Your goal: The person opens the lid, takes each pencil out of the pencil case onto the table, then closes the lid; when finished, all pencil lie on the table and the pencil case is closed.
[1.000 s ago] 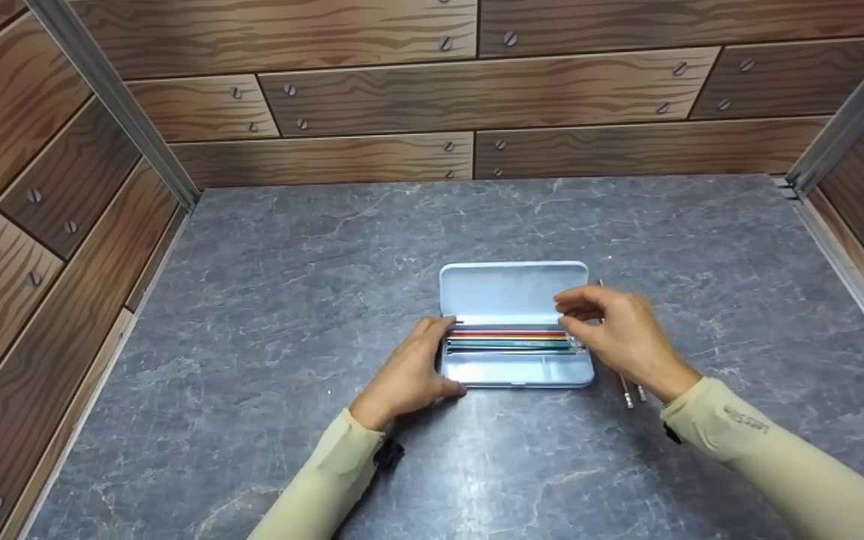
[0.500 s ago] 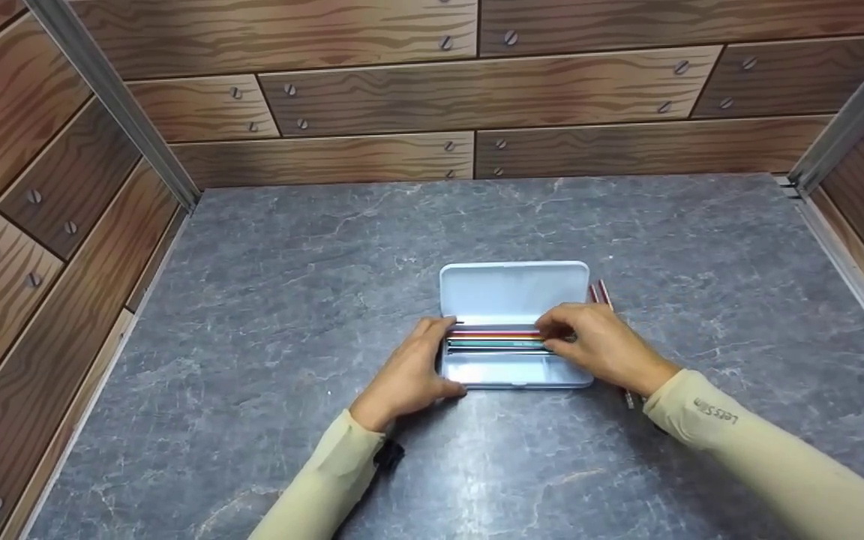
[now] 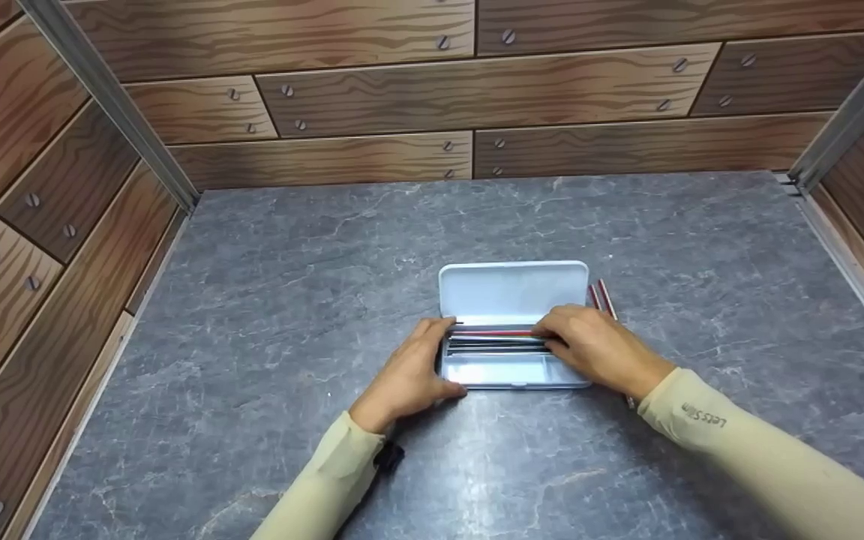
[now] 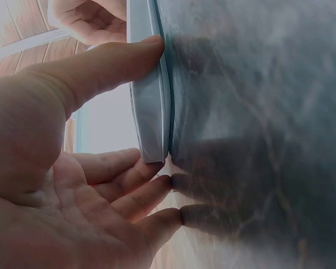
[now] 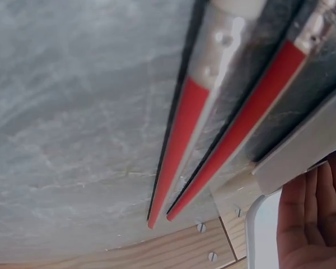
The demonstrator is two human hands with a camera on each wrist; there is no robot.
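Observation:
An open pencil case (image 3: 496, 371), pale blue-white, sits on the grey marbled table with its lid (image 3: 514, 292) raised at the back. Several pencils (image 3: 488, 347) lie lengthwise inside it, a red one rearmost and dark and silvery ones in front. My left hand (image 3: 409, 371) grips the case's left end, thumb at the front edge and fingers round the back corner; in the left wrist view the thumb presses the case's side (image 4: 148, 112). My right hand (image 3: 601, 349) reaches into the right half over the pencils' ends. Its fingertips are hidden, so whether they pinch a pencil is unclear.
Two red-and-white striped pencils (image 5: 182, 129) with metal ferrules lie on the table just right of the case, partly under my right hand. Wood-patterned walls (image 3: 372, 97) and metal corner posts (image 3: 113, 105) bound the table (image 3: 312, 247) at the back and sides.
My right hand has moved left and down into the case, then stayed nearly still. The yellow and green on the pencils no longer show; dark and silvery sides do. The left hand keeps its place.

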